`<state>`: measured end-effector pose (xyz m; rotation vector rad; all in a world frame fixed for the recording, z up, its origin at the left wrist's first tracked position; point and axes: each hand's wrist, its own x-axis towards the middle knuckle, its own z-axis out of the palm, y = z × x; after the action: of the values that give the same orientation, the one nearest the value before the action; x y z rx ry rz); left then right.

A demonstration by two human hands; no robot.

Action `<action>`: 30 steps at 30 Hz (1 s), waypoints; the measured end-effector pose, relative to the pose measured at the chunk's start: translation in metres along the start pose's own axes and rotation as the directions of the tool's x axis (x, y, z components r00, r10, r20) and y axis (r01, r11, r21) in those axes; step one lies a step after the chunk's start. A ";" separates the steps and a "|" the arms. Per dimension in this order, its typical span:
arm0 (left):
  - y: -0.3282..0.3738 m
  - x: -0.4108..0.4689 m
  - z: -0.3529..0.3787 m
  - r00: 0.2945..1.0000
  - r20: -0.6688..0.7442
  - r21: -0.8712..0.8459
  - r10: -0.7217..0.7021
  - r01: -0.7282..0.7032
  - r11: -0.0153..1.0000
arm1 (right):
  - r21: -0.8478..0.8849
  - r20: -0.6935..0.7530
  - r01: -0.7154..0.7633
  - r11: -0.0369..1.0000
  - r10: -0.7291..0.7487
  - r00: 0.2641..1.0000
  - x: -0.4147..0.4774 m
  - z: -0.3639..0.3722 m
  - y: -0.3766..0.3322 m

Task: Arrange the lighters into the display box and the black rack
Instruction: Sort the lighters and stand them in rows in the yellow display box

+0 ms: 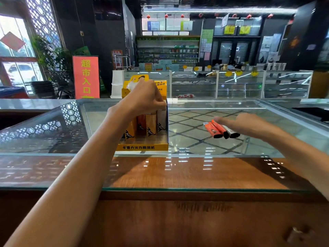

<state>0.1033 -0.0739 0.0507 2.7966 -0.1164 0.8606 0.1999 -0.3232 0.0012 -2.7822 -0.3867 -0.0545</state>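
Observation:
A yellow display box [142,147] stands on the glass counter with several upright lighters [151,126] in orange, yellow and white. My left hand [145,98] is over the box, its curled fingers on the tops of the rear lighters; whether it grips one is hidden. To the right, three loose lighters [220,131] lie side by side on the glass: two orange, one white. My right hand [243,123] reaches over them with fingers extended, the fingertips touching their upper ends. No black rack is in view.
The glass counter top [195,145] ends in a wooden ledge [178,220] near me. Behind are a red sign [86,77], glass showcases [240,84] and shop shelves. A dark tray edge [313,112] sits at the far right.

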 end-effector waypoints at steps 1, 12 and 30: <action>0.001 -0.002 -0.001 1.000 0.004 0.013 0.006 -0.006 1.000 | -0.053 0.038 0.010 0.999 -0.008 0.999 0.001 0.002 -0.005; -0.004 -0.013 -0.003 0.998 0.009 -0.094 0.055 -0.054 0.994 | -0.182 0.236 -0.018 0.983 0.062 0.970 0.022 -0.002 -0.032; 0.005 -0.036 -0.015 0.988 -0.139 -0.583 0.074 -0.142 0.800 | 0.887 0.091 0.208 0.413 -0.597 0.797 -0.021 0.020 -0.070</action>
<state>0.0645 -0.0753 0.0436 2.1644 -0.4509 0.8226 0.1604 -0.2586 0.0027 -1.6112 -0.9243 0.4830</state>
